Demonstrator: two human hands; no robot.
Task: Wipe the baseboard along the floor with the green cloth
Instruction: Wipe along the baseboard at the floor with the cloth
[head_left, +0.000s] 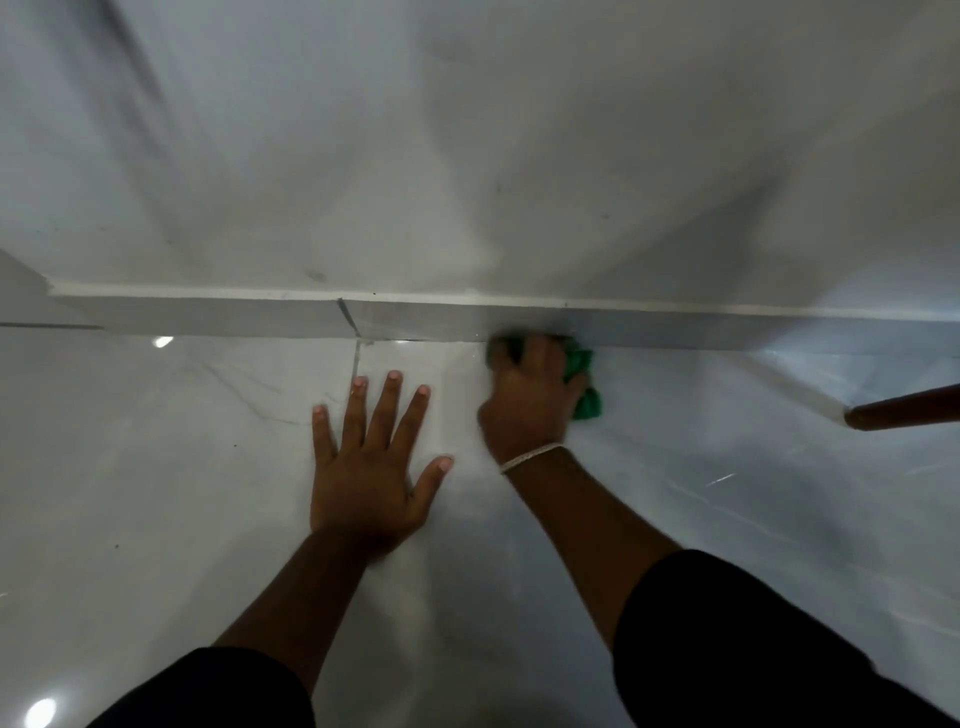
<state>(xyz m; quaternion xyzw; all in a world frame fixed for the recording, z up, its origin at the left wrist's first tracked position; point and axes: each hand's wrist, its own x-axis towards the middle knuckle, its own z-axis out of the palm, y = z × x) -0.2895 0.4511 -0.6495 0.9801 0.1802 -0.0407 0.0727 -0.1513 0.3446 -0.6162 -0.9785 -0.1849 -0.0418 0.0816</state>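
A grey tiled baseboard (218, 317) runs left to right where the white wall meets the glossy floor. My right hand (527, 397) grips a bunched green cloth (584, 382) and presses it against the foot of the baseboard, right of centre; most of the cloth is hidden under the fingers. A pale string band circles that wrist. My left hand (371, 467) lies flat on the floor with fingers spread, holding nothing, a short way left of the right hand and in front of the baseboard.
A brown wooden furniture leg (904, 413) reaches in from the right edge, just above the floor. A tile joint (356, 358) crosses the floor and baseboard left of the hands. The white wall (467, 156) fills the upper half.
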